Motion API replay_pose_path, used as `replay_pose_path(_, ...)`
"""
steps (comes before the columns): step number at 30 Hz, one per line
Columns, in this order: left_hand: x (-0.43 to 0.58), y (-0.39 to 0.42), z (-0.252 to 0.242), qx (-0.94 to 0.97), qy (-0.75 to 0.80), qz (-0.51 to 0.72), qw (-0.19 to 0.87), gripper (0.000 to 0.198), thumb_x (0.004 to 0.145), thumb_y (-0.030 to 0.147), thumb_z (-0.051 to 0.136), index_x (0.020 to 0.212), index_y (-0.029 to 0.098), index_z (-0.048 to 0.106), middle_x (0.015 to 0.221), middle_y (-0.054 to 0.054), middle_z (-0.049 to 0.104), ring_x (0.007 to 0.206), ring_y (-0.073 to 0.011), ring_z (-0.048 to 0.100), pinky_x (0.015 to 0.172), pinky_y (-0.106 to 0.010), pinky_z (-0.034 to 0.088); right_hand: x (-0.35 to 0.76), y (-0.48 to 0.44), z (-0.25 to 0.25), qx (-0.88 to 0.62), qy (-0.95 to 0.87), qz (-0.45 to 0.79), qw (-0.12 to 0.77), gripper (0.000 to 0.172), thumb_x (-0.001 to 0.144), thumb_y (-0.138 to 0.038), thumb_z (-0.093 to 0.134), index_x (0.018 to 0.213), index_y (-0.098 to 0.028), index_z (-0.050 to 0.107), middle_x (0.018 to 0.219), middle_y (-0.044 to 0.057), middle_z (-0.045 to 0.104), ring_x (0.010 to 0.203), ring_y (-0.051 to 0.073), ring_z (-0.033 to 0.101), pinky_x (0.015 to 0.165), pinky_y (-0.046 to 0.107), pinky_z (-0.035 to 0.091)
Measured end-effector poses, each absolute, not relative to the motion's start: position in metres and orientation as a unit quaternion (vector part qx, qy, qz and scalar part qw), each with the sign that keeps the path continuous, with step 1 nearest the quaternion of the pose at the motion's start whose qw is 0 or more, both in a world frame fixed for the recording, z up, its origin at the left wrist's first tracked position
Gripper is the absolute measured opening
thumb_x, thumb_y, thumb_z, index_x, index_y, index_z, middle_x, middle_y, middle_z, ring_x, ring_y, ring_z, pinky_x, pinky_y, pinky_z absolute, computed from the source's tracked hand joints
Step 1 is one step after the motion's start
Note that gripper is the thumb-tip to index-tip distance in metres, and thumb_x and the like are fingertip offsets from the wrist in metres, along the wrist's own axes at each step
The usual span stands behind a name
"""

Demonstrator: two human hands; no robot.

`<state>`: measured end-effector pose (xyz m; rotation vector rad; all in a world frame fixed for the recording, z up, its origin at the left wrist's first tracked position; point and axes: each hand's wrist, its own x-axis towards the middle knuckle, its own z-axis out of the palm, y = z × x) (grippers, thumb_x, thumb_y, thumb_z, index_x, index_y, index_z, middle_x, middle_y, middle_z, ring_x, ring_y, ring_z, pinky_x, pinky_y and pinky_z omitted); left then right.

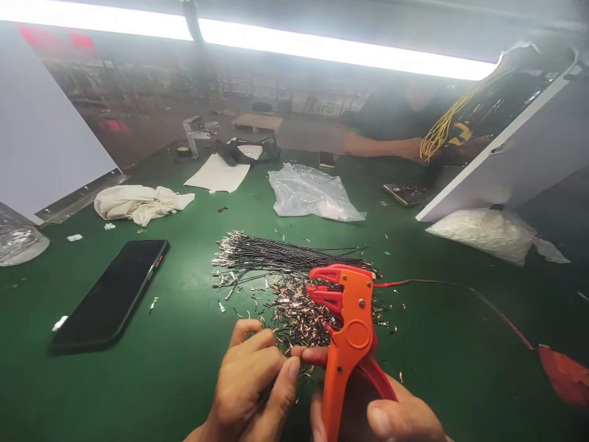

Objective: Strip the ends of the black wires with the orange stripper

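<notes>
Orange stripper [352,325] in right hand [407,418], long axis near upright, jaws leftward

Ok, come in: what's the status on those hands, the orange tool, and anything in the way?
Right hand gripping orange wire stripper. Left hand pinched, contents unclear. Black wires bunched beyond; loose clippings strewn nearer, possible clutter.

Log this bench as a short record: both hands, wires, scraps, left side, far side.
Left hand: thumb against curled fingers; anything pinched is unclear
Right hand: gripping an orange-and-red wire stripper
Wires: black wire bundle, silvery ends at its left
Scraps: black and coppery scrap pile, nearer than the bundle
Left side: dark-screened phone; white cloth
Far side: clear plastic bag; another person's arm
</notes>
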<state>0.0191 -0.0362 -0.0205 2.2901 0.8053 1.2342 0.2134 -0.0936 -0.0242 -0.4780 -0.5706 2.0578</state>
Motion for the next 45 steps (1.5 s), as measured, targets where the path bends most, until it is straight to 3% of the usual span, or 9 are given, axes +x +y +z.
replay_pose_path(6,0.013,-0.034,-0.011,0.799,0.324,0.448,0.235,0.029,0.094,0.002,0.042,0.073,0.021,0.043,0.061,0.004,0.044,0.060,-0.0128,0.045,0.063,-0.029,0.041,0.209,-0.097,-0.021,-0.184,-0.222,0.836,0.468,0.044,0.075,-0.024,0.079,0.117,-0.019,0.067,0.098,0.006,0.075,0.087,0.020,0.073,0.083,0.038,0.052)
replay_pose_path(15,0.027,-0.039,-0.016,0.812,0.194,0.520,0.179,0.036,0.103,0.021,0.039,0.071,0.018,0.054,0.061,-0.002,0.059,0.056,-0.0141,0.049,0.053,-0.027,0.041,0.211,-0.095,-0.010,-0.238,-0.173,0.792,0.535,0.058,0.068,-0.002,0.060,0.119,-0.028,0.070,0.115,0.004,0.078,0.111,0.022,0.069,0.102,0.038,0.048)
replay_pose_path(18,0.032,-0.041,-0.018,0.846,0.195,0.459,0.187,0.040,0.104,0.028,0.042,0.069,0.017,0.059,0.076,-0.006,0.064,0.076,-0.0165,0.058,0.068,-0.028,0.051,0.216,-0.094,-0.008,-0.269,-0.180,0.762,0.561,0.059,0.072,-0.002,0.061,0.121,-0.034,0.069,0.124,0.002,0.076,0.119,0.019,0.066,0.105,0.035,0.046)
replay_pose_path(24,0.040,-0.055,-0.032,0.815,0.217,0.495,0.211,0.036,0.100,0.035,0.052,0.068,0.020,0.059,0.105,-0.007,0.061,0.101,-0.0192,0.062,0.090,-0.031,0.055,0.219,-0.097,-0.012,-0.280,-0.188,0.761,0.554,0.066,0.066,-0.004,0.064,0.124,-0.036,0.066,0.130,-0.002,0.074,0.125,0.016,0.062,0.114,0.036,0.037)
replay_pose_path(26,0.038,-0.056,-0.036,0.810,0.261,0.445,0.280,0.016,0.096,0.037,0.059,0.091,0.022,0.065,0.103,-0.007,0.065,0.089,-0.0169,0.066,0.077,-0.024,0.060,0.219,-0.098,-0.013,-0.283,-0.192,0.767,0.543,0.066,0.065,-0.005,0.063,0.124,-0.036,0.066,0.132,-0.003,0.073,0.125,0.017,0.062,0.113,0.038,0.038)
replay_pose_path(28,0.036,-0.055,-0.039,0.815,0.283,0.391,0.320,0.017,0.094,0.036,0.060,0.102,0.021,0.066,0.096,-0.006,0.068,0.074,-0.0140,0.067,0.060,-0.018,0.058,0.220,-0.099,-0.014,-0.287,-0.203,0.765,0.539,0.067,0.066,-0.006,0.063,0.126,-0.036,0.065,0.134,-0.002,0.072,0.128,0.019,0.060,0.112,0.041,0.039)
replay_pose_path(33,0.034,-0.050,-0.036,0.887,0.237,0.342,0.202,0.036,0.097,0.035,0.054,0.064,0.021,0.061,0.069,0.000,0.060,0.056,-0.0109,0.054,0.045,-0.017,0.042,0.218,-0.097,-0.014,-0.239,-0.216,0.780,0.536,0.061,0.073,-0.011,0.069,0.128,-0.037,0.065,0.134,0.000,0.072,0.131,0.021,0.058,0.115,0.042,0.037)
replay_pose_path(40,0.030,-0.051,-0.032,0.930,0.217,0.280,0.100,0.036,0.097,0.023,0.052,0.061,0.018,0.055,0.061,0.003,0.051,0.053,-0.0095,0.048,0.048,-0.021,0.037,0.218,-0.096,-0.007,-0.211,-0.191,0.803,0.523,0.054,0.079,-0.015,0.071,0.127,-0.038,0.067,0.136,0.000,0.070,0.134,0.023,0.057,0.115,0.040,0.039)
replay_pose_path(45,0.033,-0.049,-0.031,0.919,0.225,0.321,0.046,0.048,0.100,0.025,0.042,0.054,0.018,0.050,0.053,0.003,0.047,0.046,-0.0094,0.046,0.043,-0.024,0.033,0.216,-0.097,-0.001,-0.225,-0.188,0.801,0.522,0.061,0.071,-0.008,0.067,0.125,-0.036,0.068,0.133,0.000,0.073,0.131,0.022,0.060,0.115,0.040,0.038)
